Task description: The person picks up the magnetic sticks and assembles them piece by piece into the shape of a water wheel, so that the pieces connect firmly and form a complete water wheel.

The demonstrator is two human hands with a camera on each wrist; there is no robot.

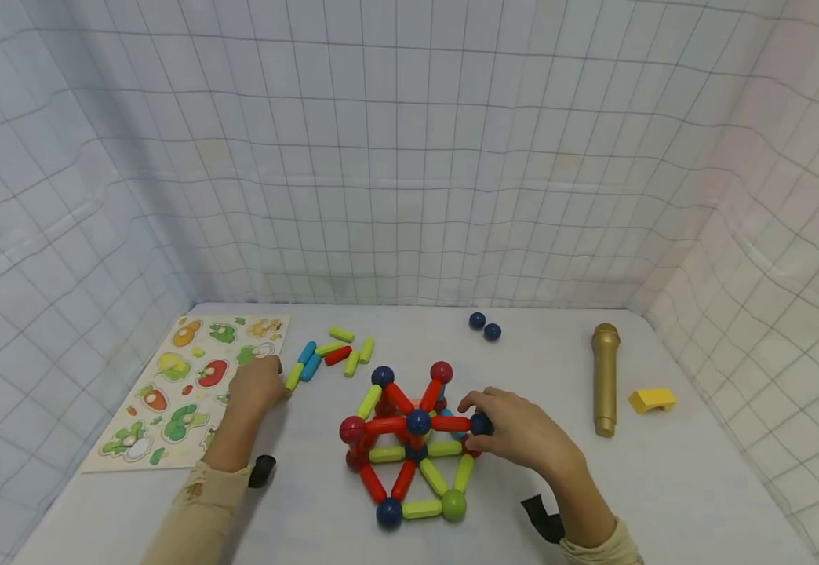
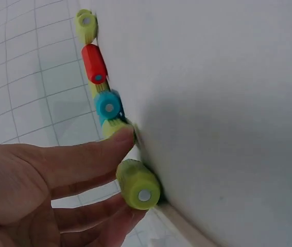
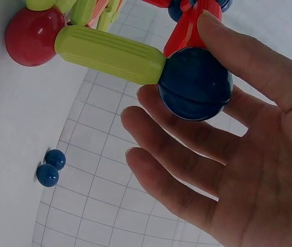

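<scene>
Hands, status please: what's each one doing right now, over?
Left hand open, fingers touching a green rod on the table. Right hand fingers at the blue ball on the rod-and-ball frame. Nothing in the way.

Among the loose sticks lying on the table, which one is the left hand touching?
The left hand touches the yellow-green stick at the near left end of the loose sticks. The blue, red and other green ones lie farther back, untouched.
</scene>
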